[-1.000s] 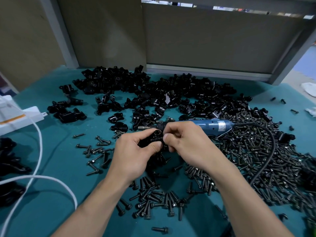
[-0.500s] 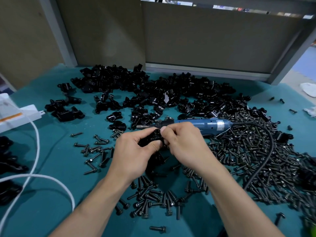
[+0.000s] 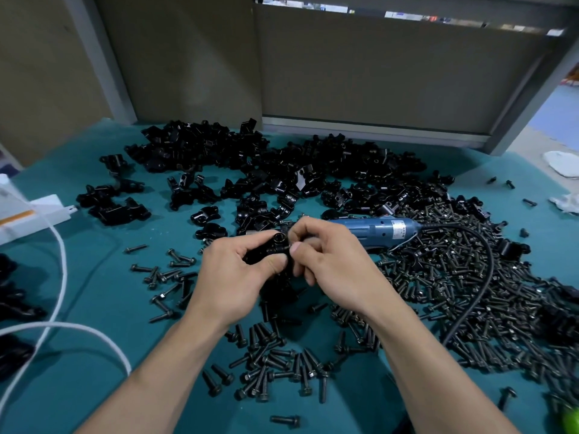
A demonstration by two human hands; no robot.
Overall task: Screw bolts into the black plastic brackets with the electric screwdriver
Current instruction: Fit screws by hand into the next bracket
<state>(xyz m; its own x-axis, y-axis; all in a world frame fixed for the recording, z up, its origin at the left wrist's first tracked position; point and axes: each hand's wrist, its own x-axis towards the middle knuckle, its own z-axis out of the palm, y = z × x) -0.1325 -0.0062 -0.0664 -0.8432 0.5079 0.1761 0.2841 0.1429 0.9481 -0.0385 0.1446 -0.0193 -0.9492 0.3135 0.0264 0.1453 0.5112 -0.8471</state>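
Two hands are meeting over the middle of the teal tabletop [image 3: 94,308] in the head view. The left hand [image 3: 232,277] is gripping one black bracket [image 3: 272,249] between thumb and curled fingers, holding it just above the scattered parts. The right hand [image 3: 332,264] is pinching at that same bracket with thumb and forefinger. Whether a bolt is sitting under those fingertips is hidden.

One electric screwdriver [image 3: 376,231] is lying untouched just behind the hands, its nose end disappearing behind the knuckles. Its black cord [image 3: 482,277] is looping away over the bolt pile [image 3: 454,277] on the right.

For this piece the work appears to be sitting at an early stage: something is seemingly being started by finger, and the driving with the tool is yet to come. How many pieces in the bracket heap [image 3: 282,170] along the far side are already carrying bolts cannot be told from here, so most of the job is looking undone.

Counted:
- One screwdriver.
- One bracket in hand, and two lone brackets [image 3: 205,213] lying just left of the hands.
- Dozens more brackets in the heap, too tangled to number.
- Several hundred bolts massing on the right, a few dozen fanning out below the wrists, and roughly twenty scattering to the left.
- One single bolt [image 3: 285,419] lying alone at the near edge.
- One white cable [image 3: 59,277] trailing from one white box [image 3: 31,211] at far left.
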